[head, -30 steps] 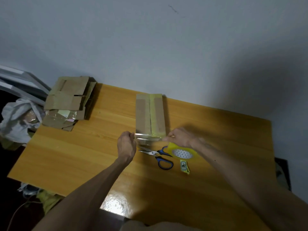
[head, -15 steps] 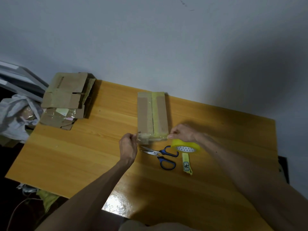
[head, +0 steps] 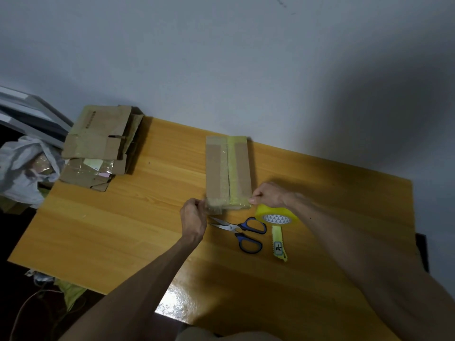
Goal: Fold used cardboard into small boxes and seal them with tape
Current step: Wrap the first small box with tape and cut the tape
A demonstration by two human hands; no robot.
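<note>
A long flat cardboard box [head: 227, 168] lies on the wooden table [head: 123, 230], with yellowish tape along its top seam. A clear strip of tape [head: 227, 204] stretches across the box's near end. My left hand [head: 194, 219] pinches the strip's left end at the box's near left corner. My right hand [head: 268, 194] pinches the right end at the near right corner. A yellow tape roll [head: 275, 215] sits just right of the box, under my right wrist, with a loose tail [head: 278, 242] trailing toward me. Blue-handled scissors [head: 240, 231] lie in front of the box.
A stack of flattened used cardboard [head: 98, 148] sits at the table's far left corner. Off the left edge are a white plastic bag [head: 22, 168] and grey boards [head: 29, 114]. A wall runs behind the table.
The tape strip held taut above the box's near end has come down onto that end. Both hands moved slightly away from me with it.
</note>
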